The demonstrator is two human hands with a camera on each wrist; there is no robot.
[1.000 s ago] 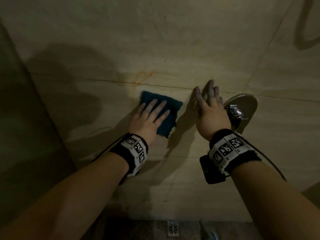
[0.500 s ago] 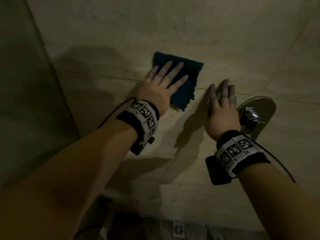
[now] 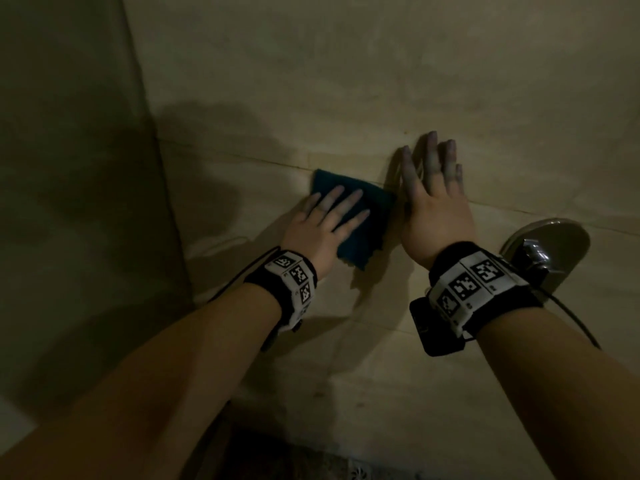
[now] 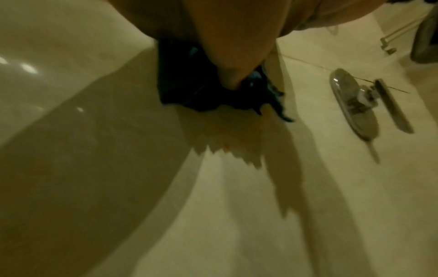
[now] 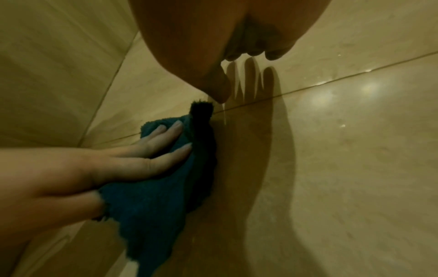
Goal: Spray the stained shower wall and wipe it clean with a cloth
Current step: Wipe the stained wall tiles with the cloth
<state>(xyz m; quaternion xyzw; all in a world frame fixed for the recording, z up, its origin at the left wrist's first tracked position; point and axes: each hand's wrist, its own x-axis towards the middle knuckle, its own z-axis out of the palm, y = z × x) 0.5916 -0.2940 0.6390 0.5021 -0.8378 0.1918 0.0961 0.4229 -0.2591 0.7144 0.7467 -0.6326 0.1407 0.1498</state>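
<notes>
A dark teal cloth [image 3: 367, 230] lies flat against the beige tiled shower wall [image 3: 346, 81]. My left hand [image 3: 329, 220] presses it to the wall with straight, spread fingers [image 5: 166, 138]; the cloth [image 5: 151, 206] hangs below the palm with a ragged lower edge [image 4: 272, 105]. My right hand [image 3: 433, 188] rests flat on the wall just right of the cloth, its fingers straight and holding nothing. A tile joint [image 3: 242, 157] runs across behind both hands. A faint orange smear [image 4: 227, 131] shows on the wall under the cloth in the left wrist view. No spray bottle is in view.
A round chrome shower valve plate with a lever handle [image 3: 547, 251] sticks out of the wall right of my right wrist. A side wall [image 3: 69, 168] meets the tiled wall at a corner on the left. A floor drain [image 3: 360, 472] shows at the bottom edge.
My left hand slid the cloth up over the orange stain on the joint, then back down and left. The right hand stayed flat on the wall. The orange mark no longer shows in the head view.
</notes>
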